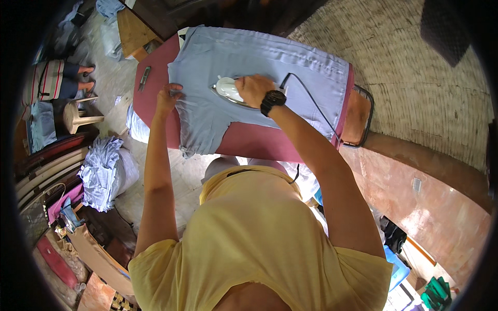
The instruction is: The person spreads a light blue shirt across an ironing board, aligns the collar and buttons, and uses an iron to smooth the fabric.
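Note:
A light blue shirt [223, 57] lies spread over a dark red ironing board [264, 139], with one sleeve hanging toward me over the near edge. My right hand [255, 90], wearing a black watch, is closed around the handle of a white iron [227, 89]. The iron's soleplate rests on the shirt near its middle, and a dark cord [310, 98] runs off to the right. At the shirt's left edge, my left hand [169, 97] has its thumb and fingers drawn together on the fabric. Left of it on the board lies a small, slim greyish object [144, 76].
A pile of blue clothes [101, 173] stands on the floor at left, near a beige plastic stool [78, 116]. Another person's legs [72, 83] show at far left. The board's metal-framed end [365, 116] juts out at right, beside a raised woven-mat surface [404, 93].

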A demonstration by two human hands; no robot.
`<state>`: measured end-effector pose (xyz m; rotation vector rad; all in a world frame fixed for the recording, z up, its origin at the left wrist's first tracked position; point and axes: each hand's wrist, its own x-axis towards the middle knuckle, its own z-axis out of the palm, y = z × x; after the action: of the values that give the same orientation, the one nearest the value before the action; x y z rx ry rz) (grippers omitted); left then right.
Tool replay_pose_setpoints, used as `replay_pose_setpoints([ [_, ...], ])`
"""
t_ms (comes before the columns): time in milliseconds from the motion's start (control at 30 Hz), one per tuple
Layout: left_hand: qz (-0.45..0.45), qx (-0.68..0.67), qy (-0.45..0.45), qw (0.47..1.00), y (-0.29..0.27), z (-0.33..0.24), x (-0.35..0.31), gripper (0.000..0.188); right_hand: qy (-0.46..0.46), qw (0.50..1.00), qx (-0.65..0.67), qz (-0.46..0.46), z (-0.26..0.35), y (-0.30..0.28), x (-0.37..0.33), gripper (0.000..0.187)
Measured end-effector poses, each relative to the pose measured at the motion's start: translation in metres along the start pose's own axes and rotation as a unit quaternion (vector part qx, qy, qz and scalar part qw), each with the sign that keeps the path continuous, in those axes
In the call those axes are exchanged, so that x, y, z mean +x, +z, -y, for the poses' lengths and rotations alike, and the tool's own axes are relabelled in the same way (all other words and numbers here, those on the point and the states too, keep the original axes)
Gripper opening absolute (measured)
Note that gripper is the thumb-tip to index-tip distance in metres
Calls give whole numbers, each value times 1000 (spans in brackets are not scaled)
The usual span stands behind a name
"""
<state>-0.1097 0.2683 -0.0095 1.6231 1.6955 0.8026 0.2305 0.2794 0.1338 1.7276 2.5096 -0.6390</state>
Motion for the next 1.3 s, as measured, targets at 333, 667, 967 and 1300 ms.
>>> replay_pose_setpoints([
  [333, 10, -34, 12, 999, 0, -7, 1, 26, -53, 982, -177, -27, -203, -16, -108, 17],
  [667, 16, 56, 6, 998, -6, -17, -7, 17, 140, 990, 16, -13, -145, -3, -113, 40],
  [967, -54, 65, 53, 995, 7, -3, -10, 26, 19, 1000, -22, -7, -135, 20, -97, 53],
  [1300, 91, 108, 270, 953, 89, -150, -112, 37, 210, 967, 140, -47, -181, -25, -140, 59],
])
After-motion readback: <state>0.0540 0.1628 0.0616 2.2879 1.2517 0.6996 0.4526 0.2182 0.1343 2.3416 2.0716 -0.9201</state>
